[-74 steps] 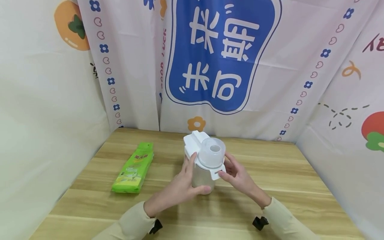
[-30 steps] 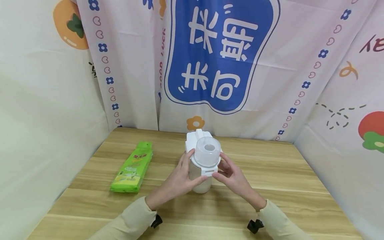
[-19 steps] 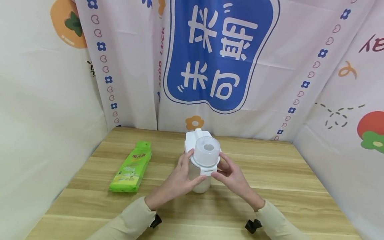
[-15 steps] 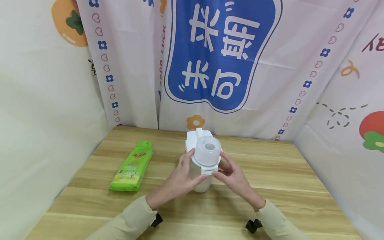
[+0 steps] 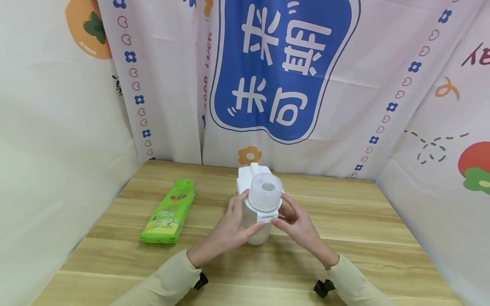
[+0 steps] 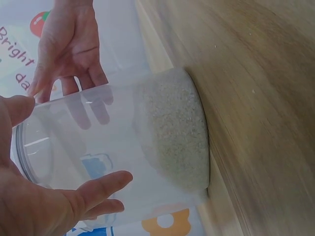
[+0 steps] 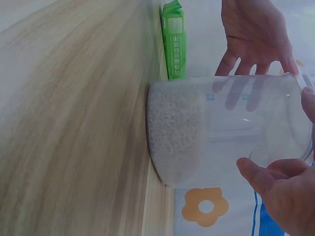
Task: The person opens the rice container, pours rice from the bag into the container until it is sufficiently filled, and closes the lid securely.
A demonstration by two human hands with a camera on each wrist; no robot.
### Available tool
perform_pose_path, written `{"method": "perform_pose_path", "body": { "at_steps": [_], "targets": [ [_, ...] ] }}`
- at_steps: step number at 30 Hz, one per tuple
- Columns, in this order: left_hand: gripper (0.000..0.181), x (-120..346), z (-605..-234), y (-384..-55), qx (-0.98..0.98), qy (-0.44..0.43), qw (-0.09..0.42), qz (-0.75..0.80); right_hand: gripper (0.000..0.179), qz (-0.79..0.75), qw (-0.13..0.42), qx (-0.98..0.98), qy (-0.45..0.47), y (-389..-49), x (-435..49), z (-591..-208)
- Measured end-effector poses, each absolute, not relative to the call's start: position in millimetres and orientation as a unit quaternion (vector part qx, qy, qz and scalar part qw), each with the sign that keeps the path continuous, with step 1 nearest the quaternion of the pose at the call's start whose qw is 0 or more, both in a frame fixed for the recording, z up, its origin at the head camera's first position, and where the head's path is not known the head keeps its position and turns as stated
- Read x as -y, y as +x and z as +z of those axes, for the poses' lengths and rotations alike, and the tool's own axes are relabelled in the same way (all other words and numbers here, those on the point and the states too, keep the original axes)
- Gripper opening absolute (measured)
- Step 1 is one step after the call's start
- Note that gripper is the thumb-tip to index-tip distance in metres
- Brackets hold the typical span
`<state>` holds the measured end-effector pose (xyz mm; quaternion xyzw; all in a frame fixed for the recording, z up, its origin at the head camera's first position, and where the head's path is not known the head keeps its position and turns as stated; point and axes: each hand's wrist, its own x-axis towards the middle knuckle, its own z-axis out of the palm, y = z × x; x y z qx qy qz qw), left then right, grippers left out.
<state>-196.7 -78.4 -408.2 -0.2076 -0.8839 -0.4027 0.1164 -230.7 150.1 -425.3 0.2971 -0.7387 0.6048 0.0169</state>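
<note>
A clear plastic rice container [image 5: 258, 239] stands upright on the table, with a white lid [image 5: 245, 182] on top. On the lid sits a clear measuring cup [image 5: 265, 193], and a white tab [image 5: 267, 217] faces me at the front. White rice [image 6: 172, 135] fills its lower part in both wrist views. My left hand [image 5: 229, 227] holds the left side just below the lid, its thumb by the tab. Opposite, my right hand [image 5: 300, 229] grips the right side near the rim, thumb at the tab's right end. Some right fingers are hidden behind the container.
A flat green packet [image 5: 168, 214] lies on the wooden table [image 5: 344, 229] to the left. Printed cloth walls [image 5: 172, 106] enclose the table at the back and both sides.
Since the earliest frame the container and lid have turned clockwise, bringing the tab from front right to straight in front, where it now sits lower. Over the last half second little has moved.
</note>
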Motion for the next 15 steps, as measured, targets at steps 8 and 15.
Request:
{"method": "perform_pose_path", "body": {
  "at_steps": [8,15],
  "targets": [
    [0.09,77.7,-409.0,-196.5,0.884,-0.208,0.125,-0.399,0.072,0.612,0.02,0.731,0.302,-231.0,-149.0,-426.9],
    [0.087,77.0,-410.3,-196.8,0.885,-0.207,0.139,-0.394,0.069,0.609,0.031,0.736,0.293,-231.0,-147.6,-428.2]
  ]
}}
